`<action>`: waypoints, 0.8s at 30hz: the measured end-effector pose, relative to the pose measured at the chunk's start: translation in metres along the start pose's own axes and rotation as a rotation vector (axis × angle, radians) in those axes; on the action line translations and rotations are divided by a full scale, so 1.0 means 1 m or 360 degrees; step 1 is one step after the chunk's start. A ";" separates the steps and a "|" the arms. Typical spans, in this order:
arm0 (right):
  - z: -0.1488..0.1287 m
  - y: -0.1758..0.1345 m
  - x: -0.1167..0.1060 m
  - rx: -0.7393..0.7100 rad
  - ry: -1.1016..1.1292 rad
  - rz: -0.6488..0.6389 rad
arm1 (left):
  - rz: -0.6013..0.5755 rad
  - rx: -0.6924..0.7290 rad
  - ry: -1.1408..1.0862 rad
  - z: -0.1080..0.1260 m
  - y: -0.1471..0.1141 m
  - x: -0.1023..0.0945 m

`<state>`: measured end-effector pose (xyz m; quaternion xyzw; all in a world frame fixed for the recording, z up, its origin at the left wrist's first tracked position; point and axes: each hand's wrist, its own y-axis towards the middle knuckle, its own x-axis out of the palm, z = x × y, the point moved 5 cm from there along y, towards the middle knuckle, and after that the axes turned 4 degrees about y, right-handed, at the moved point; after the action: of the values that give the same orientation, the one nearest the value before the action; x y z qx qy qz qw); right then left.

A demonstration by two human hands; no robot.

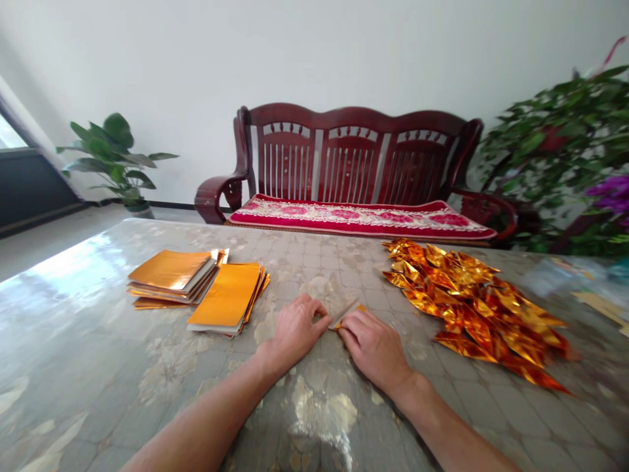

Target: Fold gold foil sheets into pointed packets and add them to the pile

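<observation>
Between my hands, low over the table, is a small sheet of gold foil paper [346, 313], partly folded, its pale side showing. My left hand [301, 322] pinches the paper's left end with thumb and forefinger. My right hand [372, 341] is closed on the other end, where a bit of gold shows past the fingers; the rest of the paper is hidden. Flat gold paper sheets lie left of my hands in two stacks, a farther stack [170, 270] and a nearer stack [225, 295]. On the right lies a heap of folded, shiny gold paper pieces [472, 301] with pointed ends.
The table [162, 406] has a glossy patterned cover. Clear plastic [565, 275] and a tan piece of card [602, 309] lie at its right side. Beyond stands a dark wooden bench [348, 157] with a red cushion [363, 216]. Potted plants flank it.
</observation>
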<state>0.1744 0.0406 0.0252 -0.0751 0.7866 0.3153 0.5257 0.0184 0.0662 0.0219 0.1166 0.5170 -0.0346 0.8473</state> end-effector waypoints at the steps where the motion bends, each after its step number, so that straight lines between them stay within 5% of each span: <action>1: 0.000 0.000 0.000 0.0006 -0.0007 0.0004 | -0.0032 -0.0012 0.0024 0.000 0.000 0.001; 18: 0.006 0.010 0.006 0.0247 0.0039 0.0053 | 0.0037 0.0035 0.0144 -0.001 0.003 0.007; 24: 0.004 0.009 0.007 0.0123 0.0131 0.0075 | 0.0025 0.0032 0.0146 0.001 0.004 0.004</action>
<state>0.1706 0.0521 0.0222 -0.0490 0.8208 0.2935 0.4877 0.0214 0.0699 0.0196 0.1307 0.5541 -0.0278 0.8216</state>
